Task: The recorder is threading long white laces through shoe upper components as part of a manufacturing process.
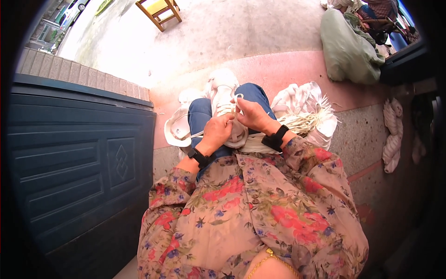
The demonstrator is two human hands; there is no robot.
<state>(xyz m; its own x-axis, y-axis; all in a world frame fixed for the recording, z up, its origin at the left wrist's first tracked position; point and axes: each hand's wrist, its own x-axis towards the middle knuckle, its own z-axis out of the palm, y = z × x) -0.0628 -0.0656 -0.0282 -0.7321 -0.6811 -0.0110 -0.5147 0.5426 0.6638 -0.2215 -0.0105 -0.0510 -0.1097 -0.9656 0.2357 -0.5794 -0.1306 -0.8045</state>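
Note:
A white shoe [223,100] rests between my knees, its toe end and laced front partly behind my hands. My right hand [254,115] is closed in a pinch on a white shoelace [239,96], which loops up above the fingertips. Close beside it, my left hand [217,133] has its fingers pressed together at the shoe's edge; what they grip is hidden. To the left of my knee lies another white shoe [175,131]. On the right a bundle of loose white laces [304,122] lies over white cloth-like items [297,98].
A dark blue panelled door [79,158] stands close on my left. Farther off are a wooden chair [159,11] and a full pale green sack [347,49]. A twisted white bundle [392,135] lies at the far right.

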